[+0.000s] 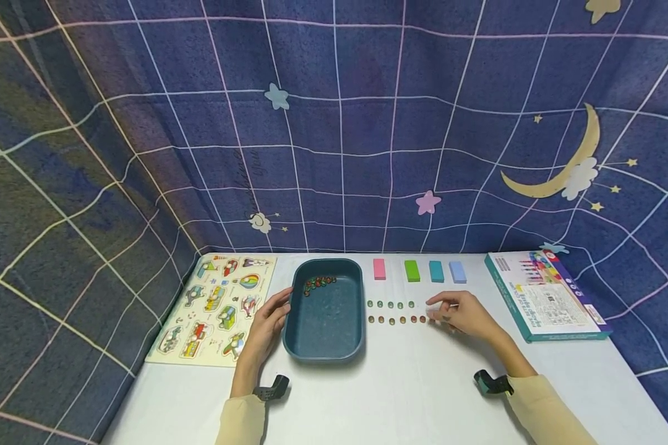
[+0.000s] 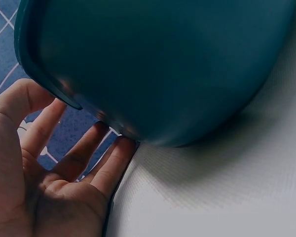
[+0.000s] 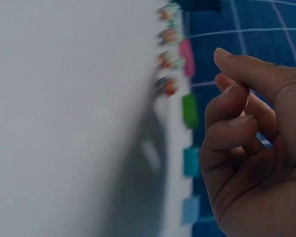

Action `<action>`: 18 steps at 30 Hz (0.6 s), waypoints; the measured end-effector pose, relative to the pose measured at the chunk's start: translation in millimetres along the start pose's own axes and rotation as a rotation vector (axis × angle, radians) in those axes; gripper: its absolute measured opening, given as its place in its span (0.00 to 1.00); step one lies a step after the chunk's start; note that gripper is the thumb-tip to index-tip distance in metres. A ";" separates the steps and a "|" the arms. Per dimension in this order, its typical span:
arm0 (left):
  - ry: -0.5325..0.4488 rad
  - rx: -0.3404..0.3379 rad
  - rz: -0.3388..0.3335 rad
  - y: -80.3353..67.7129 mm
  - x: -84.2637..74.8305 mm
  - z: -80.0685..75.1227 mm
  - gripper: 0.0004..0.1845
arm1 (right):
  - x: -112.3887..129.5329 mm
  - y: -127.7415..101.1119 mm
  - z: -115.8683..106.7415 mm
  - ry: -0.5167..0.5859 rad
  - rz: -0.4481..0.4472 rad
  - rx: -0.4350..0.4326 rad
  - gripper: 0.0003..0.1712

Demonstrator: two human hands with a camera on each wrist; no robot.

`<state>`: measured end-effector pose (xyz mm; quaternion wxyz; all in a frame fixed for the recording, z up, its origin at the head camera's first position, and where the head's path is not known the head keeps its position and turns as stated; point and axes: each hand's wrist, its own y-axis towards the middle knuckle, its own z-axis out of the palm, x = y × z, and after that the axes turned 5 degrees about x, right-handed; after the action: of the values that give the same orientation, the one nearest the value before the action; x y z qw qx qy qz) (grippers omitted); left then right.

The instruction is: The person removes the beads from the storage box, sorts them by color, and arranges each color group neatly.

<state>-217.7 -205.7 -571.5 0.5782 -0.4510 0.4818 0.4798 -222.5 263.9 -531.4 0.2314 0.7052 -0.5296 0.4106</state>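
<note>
Teal tray (image 1: 324, 327): sits at my 11 o'clock on the white desk (image 1: 401, 395), long axis running 12 to 6, a few beads (image 1: 318, 283) at its far end.
Left hand (image 1: 267, 327): fingers (image 2: 111, 165) straight and spread, resting against the tray's left wall.
Bead rows (image 1: 398, 312): two lines running 9 to 3, just right of the tray.
Right hand (image 1: 463, 314): nearer the rows, at their 3 o'clock end; fingers curled together, thumb over them; a pinched bead I cannot make out.
</note>
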 end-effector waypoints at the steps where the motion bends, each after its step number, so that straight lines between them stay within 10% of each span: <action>1: -0.002 0.001 0.002 0.0 0.0 0.4 0.27 | 5.1 3.9 -0.2 0.007 -0.017 -0.004 0.16; 18: -0.023 -0.003 0.000 0.9 -1.0 2.5 0.28 | 151.8 124.1 84.8 0.275 -0.203 0.130 0.19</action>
<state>-218.3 -203.2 -570.3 0.5831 -0.4464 0.4745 0.4853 -295.0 73.6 -466.8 0.2959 0.7056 -0.3916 0.5112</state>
